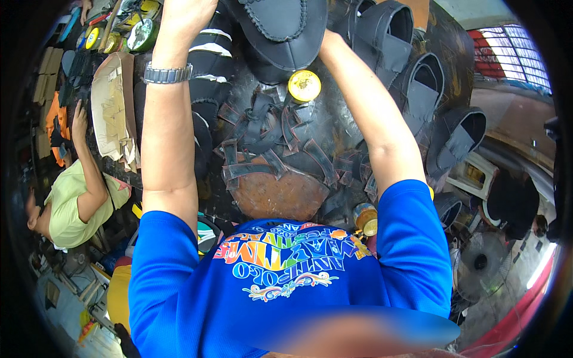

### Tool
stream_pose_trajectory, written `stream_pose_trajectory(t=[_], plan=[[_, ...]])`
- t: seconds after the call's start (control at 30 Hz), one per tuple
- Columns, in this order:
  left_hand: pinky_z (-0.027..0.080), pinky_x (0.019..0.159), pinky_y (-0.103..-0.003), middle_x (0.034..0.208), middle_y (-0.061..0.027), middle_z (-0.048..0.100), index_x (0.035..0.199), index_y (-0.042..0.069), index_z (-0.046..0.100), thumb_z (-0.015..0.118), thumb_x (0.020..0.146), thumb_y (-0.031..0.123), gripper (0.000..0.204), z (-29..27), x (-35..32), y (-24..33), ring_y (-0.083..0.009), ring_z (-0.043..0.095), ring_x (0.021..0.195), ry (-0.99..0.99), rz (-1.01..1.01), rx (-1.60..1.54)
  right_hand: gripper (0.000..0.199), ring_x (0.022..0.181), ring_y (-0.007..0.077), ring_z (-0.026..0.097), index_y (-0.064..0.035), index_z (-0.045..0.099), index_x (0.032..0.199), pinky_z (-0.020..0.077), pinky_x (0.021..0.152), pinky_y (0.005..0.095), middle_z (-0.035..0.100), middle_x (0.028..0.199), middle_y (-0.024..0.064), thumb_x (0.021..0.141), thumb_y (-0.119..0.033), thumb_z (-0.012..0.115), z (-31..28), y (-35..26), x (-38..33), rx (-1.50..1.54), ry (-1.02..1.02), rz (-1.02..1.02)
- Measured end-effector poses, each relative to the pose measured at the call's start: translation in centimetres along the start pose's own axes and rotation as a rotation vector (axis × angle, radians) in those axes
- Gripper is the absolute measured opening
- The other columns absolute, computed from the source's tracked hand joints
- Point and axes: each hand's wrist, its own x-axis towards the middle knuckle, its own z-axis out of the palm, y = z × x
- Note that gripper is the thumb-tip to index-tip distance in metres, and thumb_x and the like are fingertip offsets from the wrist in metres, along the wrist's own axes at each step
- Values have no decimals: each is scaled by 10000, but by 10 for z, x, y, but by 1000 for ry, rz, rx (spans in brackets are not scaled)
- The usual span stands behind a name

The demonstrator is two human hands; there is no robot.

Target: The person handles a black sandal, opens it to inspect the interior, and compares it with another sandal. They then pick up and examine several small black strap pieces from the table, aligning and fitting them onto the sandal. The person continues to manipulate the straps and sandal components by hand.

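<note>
A black moccasin-style shoe with a braided seam round its toe is at the top centre, toe toward me, cut off by the upper edge. My right forearm runs up behind the shoe, which hides my right hand. My left hand, below it a metal watch, reaches up left of the shoe. Its fingers lie beyond the upper edge, so their grip does not show. Under the shoe's toe stands a round yellow-rimmed container. Dark scraps with reddish edges lie scattered on the worktop.
Several black shoes line the right side; dark pieces with white strips lie left. A torn cardboard box sits beside my left forearm. At far left, a person in a light green shirt reaches forward. A fan stands lower right.
</note>
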Motion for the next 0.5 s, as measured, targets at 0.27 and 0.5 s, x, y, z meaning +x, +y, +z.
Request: stream_pose_trajectory(t=[0.27, 0.5], plan=[[479, 615, -250, 871, -31, 675, 1116, 27, 692, 691, 903, 98, 225, 44, 8, -25, -95, 559, 634, -4, -62, -24, 355, 1060, 432, 627, -31, 658, 1160, 522, 887, 450, 666, 1085, 244, 847, -193, 704, -62, 40, -37, -122, -101, -212], [543, 704, -371, 952, -181, 692, 1071, 25, 692, 685, 876, 141, 227, 97, 20, -73, -275, 672, 717, 25, 539, 245, 190, 1006, 406, 673, -20, 718, 1006, 550, 850, 436, 693, 1023, 241, 865, -120, 638, -46, 33, -91, -318, -281, 155]])
